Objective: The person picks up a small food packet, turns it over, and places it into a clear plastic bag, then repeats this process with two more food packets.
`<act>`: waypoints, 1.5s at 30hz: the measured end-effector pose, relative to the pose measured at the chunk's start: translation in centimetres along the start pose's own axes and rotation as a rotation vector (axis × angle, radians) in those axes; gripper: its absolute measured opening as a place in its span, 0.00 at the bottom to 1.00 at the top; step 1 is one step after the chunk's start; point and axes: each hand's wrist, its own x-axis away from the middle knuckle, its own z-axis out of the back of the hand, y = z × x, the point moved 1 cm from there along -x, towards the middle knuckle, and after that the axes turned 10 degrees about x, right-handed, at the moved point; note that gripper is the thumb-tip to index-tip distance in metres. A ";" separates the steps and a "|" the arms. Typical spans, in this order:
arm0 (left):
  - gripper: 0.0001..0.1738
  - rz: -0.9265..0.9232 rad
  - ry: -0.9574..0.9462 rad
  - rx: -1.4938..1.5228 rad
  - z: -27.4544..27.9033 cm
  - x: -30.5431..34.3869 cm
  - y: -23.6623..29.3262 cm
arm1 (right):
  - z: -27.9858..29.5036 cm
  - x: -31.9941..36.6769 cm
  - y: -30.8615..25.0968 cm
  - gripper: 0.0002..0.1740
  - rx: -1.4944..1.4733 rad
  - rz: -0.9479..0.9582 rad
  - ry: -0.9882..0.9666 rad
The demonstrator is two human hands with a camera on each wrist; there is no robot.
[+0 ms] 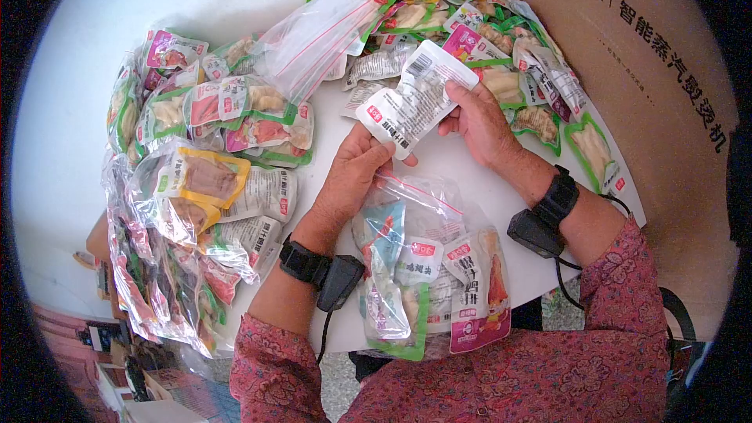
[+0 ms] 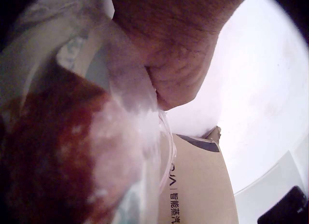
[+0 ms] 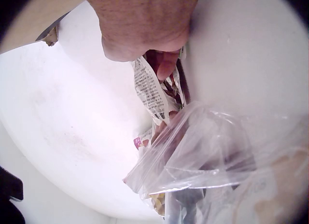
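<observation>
A white printed snack packet (image 1: 427, 90) with its text side up is held between both hands over the table. My left hand (image 1: 352, 172) pinches its lower left end, thumb on top, while my right hand (image 1: 486, 129) grips the right edge. Just below the left hand is a clear zip bag (image 1: 415, 196) with several packets inside, its mouth by the fingers. In the left wrist view, this bag's clear plastic (image 2: 140, 132) covers much of the near side. The right wrist view shows the packet's printed back (image 3: 149, 91) under the curled right hand (image 3: 149, 31).
Clear bags of snack packets (image 1: 227, 110) lie along the left, with more packets (image 1: 509, 55) at the back right. Flat zip bags (image 1: 313, 39) lie on top at the back. A large cardboard box (image 1: 666, 133) stands at the right of the white table (image 1: 325, 133).
</observation>
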 end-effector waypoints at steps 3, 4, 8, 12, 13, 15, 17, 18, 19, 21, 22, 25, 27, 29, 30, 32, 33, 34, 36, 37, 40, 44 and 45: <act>0.20 0.000 0.015 0.022 -0.2 0.0 0.1 | 0.0 0.0 0.0 0.17 -0.002 0.004 -0.008; 0.20 0.000 0.015 0.022 -0.2 0.0 0.0 | 0.0 0.0 0.0 0.17 -0.001 0.010 -0.016; 0.22 -0.010 0.051 -0.046 -0.2 -0.1 -0.3 | 0.0 0.1 -0.2 0.18 0.018 0.012 -0.031; 0.22 -0.036 0.090 -0.093 -0.1 -0.2 -0.5 | -0.1 0.2 -0.2 0.17 0.023 0.021 -0.047; 0.22 -0.036 0.090 -0.092 -0.1 -0.1 -0.4 | -0.1 0.2 -0.2 0.17 0.028 0.027 -0.050; 0.22 -0.011 0.094 -0.091 -0.1 0.0 -0.1 | -0.2 0.2 -0.2 0.17 0.027 0.021 -0.046; 0.21 -0.013 0.090 -0.074 0.0 -0.1 -0.2 | -0.2 0.2 -0.2 0.17 0.026 0.015 -0.042; 0.21 -0.015 0.085 -0.057 0.0 -0.1 -0.3 | -0.1 0.2 -0.2 0.17 0.018 0.020 -0.044; 0.21 -0.015 0.085 -0.057 -0.1 -0.1 -0.3 | -0.1 0.2 -0.2 0.17 0.010 0.024 -0.046; 0.20 -0.014 0.096 -0.041 -0.2 -0.1 -0.3 | -0.2 0.2 -0.2 0.17 0.005 0.020 -0.045; 0.20 -0.015 0.096 -0.041 -0.1 -0.1 -0.3 | -0.2 0.2 -0.2 0.17 0.000 0.015 -0.043; 0.20 -0.009 0.085 -0.041 0.1 -0.2 -0.4 | -0.1 0.2 -0.1 0.17 -0.004 0.011 -0.046; 0.20 -0.007 0.079 -0.003 0.0 -0.2 -0.3 | -0.1 0.1 -0.1 0.17 -0.004 0.003 -0.048; 0.20 0.002 0.084 0.004 -0.1 0.0 -0.1 | -0.1 0.1 -0.1 0.17 -0.003 -0.005 -0.050; 0.20 0.011 0.089 0.011 -0.1 0.0 0.0 | 0.0 0.1 -0.1 0.17 -0.002 -0.013 -0.055; 0.21 0.009 0.089 0.016 -0.3 0.1 0.2 | -0.1 0.1 -0.1 0.17 0.000 -0.021 -0.060; 0.21 0.008 0.090 0.021 -0.3 0.1 0.2 | -0.1 0.1 -0.1 0.17 0.004 -0.023 -0.056; 0.21 0.008 0.090 0.021 -0.3 0.1 0.3 | -0.1 0.2 -0.2 0.16 0.009 -0.025 -0.051; 0.21 0.024 0.097 0.016 -0.3 0.1 0.3 | -0.1 0.1 -0.1 0.16 0.006 -0.028 -0.053; 0.21 0.024 0.097 0.016 -0.2 0.1 0.3 | -0.1 0.1 -0.1 0.16 0.003 -0.030 -0.054; 0.21 0.009 0.086 0.028 -0.2 0.0 0.1 | -0.1 0.1 -0.1 0.16 -0.006 -0.025 -0.054; 0.21 0.004 0.098 0.021 -0.3 0.0 0.1 | -0.1 0.1 -0.1 0.16 -0.001 -0.009 -0.057; 0.21 0.006 0.102 0.017 -0.3 0.1 0.2 | 0.0 0.1 0.0 0.15 -0.010 -0.016 -0.055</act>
